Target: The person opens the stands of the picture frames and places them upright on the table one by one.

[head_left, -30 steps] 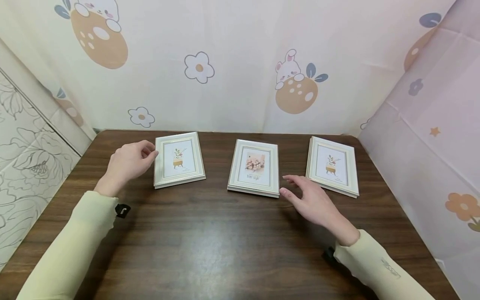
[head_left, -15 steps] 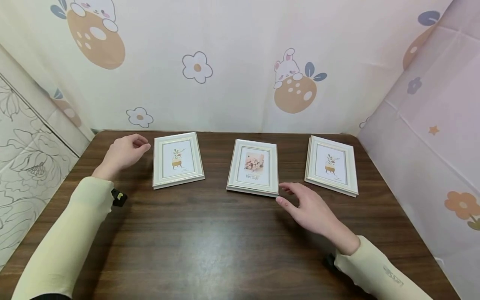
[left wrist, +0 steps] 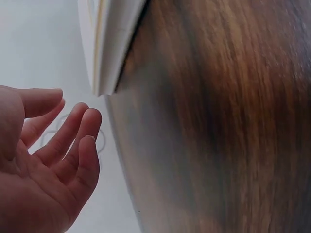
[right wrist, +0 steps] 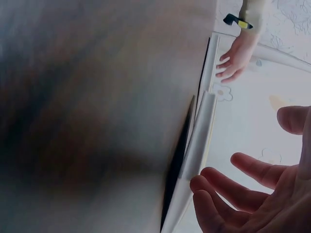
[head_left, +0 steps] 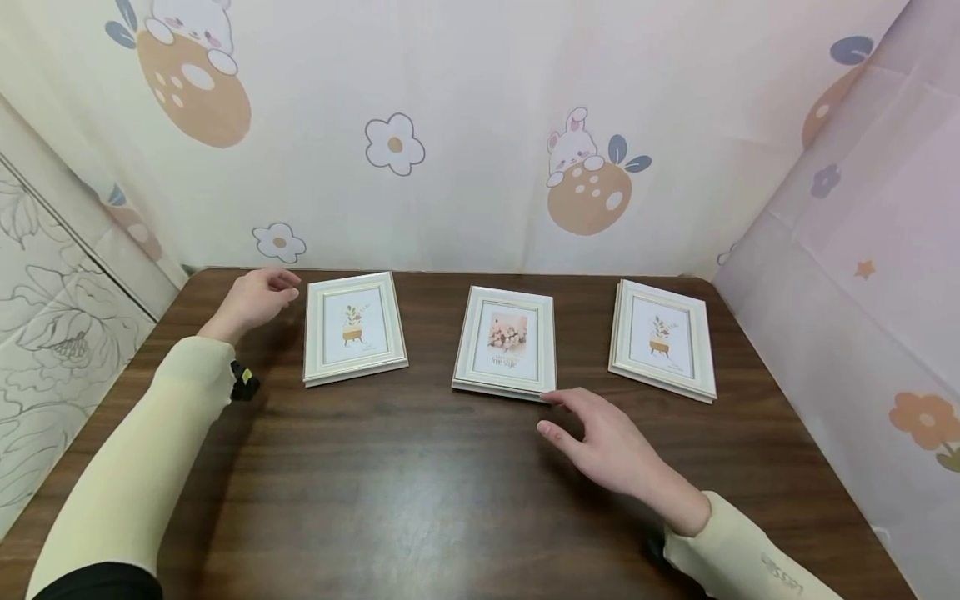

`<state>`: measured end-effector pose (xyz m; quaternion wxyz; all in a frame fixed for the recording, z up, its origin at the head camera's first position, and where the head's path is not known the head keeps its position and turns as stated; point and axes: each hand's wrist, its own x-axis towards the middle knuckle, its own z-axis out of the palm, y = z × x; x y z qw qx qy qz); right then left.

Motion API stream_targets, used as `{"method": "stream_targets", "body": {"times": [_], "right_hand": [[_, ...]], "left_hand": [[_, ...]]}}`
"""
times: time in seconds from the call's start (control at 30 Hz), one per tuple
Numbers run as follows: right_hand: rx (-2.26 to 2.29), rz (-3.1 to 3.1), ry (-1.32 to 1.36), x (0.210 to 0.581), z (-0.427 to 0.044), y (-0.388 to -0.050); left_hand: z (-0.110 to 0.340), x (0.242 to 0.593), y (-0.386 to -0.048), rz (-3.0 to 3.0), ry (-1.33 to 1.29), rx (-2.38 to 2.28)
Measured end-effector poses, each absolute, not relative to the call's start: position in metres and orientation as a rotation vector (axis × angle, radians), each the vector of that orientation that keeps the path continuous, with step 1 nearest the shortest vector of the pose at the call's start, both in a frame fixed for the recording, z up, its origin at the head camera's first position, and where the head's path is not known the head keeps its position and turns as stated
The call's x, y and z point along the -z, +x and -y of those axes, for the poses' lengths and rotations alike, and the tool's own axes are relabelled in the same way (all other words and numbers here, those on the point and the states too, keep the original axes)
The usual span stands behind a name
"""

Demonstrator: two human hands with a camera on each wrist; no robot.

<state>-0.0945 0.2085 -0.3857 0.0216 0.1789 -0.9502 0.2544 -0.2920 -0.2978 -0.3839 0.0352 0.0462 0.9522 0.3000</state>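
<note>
The middle frame point(head_left: 503, 343) is creamy white; its print point(head_left: 507, 332) shows pink blossoms above brownish lettering. The left frame point(head_left: 356, 330) and right frame point(head_left: 663, 340), either side of it, are creamy white too, each with a mustard pot point(head_left: 352, 333) and sprigs on white. Under the middle frame, the table point(head_left: 390, 500) is dark brown with streaky grain. Behind the middle frame, the curtain point(head_left: 465, 67) is off-white, patterned with white rabbits point(head_left: 572, 152), tan white-spotted fruits point(head_left: 588, 197) and grey-outlined white flowers point(head_left: 395, 144). Far right of the middle frame, the side curtain point(head_left: 847, 333) looks pinkish, with an orange flower point(head_left: 925, 420). Far left of it, a white panel point(head_left: 71, 346) bears grey line-drawn flowers. Both sleeves point(head_left: 142, 442) are pale yellow.
</note>
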Motion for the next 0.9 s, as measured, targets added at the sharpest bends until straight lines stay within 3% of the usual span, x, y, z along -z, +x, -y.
{"method": "stream_targets", "body": {"times": [0.9], "right_hand": [[-0.758,2.953,0.699,0.392,-0.198,-0.086]], "left_hand": [[0.283,0.395,-0.317,-2.873,-0.005,-0.842]]}}
